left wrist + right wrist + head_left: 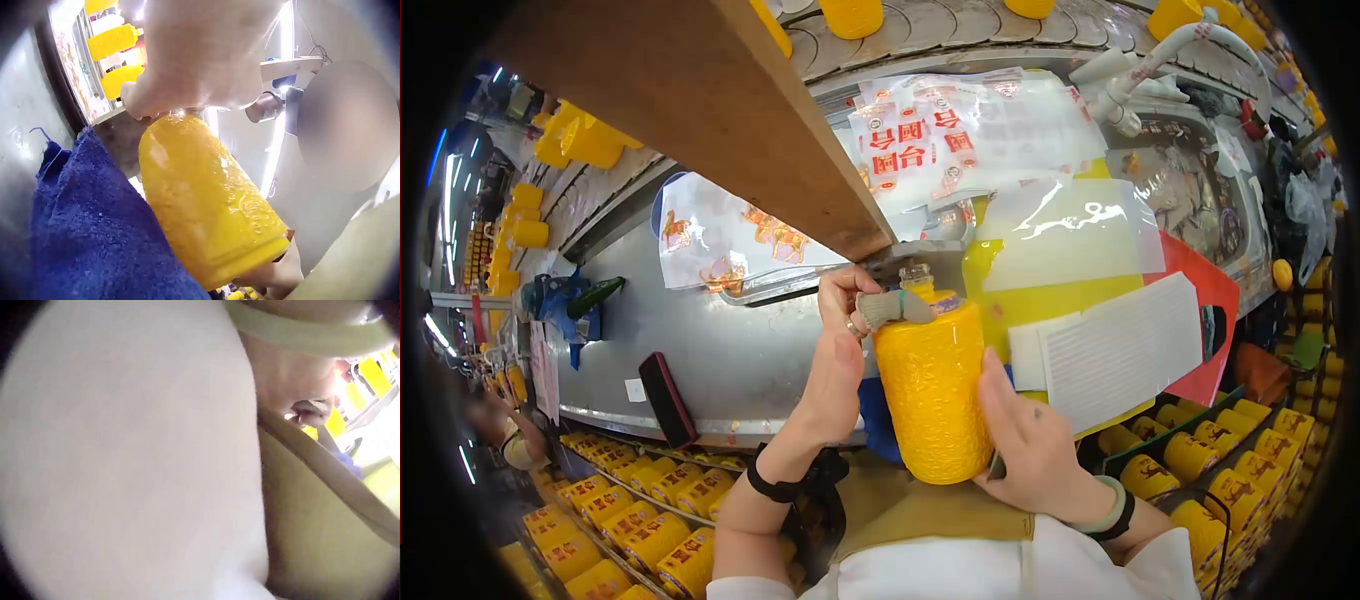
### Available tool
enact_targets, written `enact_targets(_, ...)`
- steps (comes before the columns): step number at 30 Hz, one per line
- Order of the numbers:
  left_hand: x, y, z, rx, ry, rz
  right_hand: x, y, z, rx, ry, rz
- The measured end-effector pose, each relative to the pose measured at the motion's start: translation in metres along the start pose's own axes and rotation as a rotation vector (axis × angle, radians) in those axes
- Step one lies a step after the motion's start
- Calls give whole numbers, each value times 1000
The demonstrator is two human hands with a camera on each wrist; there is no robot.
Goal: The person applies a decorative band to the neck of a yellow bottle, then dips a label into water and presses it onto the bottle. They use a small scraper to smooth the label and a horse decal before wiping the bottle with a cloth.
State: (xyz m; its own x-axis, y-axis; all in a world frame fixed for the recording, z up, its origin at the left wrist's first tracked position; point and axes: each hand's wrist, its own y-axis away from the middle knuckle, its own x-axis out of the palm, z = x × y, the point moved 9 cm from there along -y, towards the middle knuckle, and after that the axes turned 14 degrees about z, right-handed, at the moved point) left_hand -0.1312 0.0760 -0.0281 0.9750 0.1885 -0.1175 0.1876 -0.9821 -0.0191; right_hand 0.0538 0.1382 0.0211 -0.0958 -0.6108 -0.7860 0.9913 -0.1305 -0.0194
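A textured yellow bottle (935,400) with a clear glass mouth (916,276) leans against my body, its neck pointing away from me. My right hand (1035,450) grips its lower right side, thumb along the wall and fingers beneath. A grey fabric sleeve (895,308) covers one digit of my left hand (830,375) and presses on the bottle's shoulder, beside a small purple patterned label (948,304). The other left fingers bend near the neck. In the left wrist view, the left hand (200,56) hides the bottle's top. The right wrist view mostly shows clothing.
A wooden post (730,120) rises just beyond the left hand. Printed plastic sheets (940,140), a ribbed white pad (1125,335) and a blue cloth (880,425) lie around. A phone (666,400) rests on the metal table (730,370). Crates of yellow bottles (1245,470) flank me.
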Motion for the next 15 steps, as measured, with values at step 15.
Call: enact_targets(15,-12,2,-2,18,197,-239,6,4,-20,118,-137,-60)
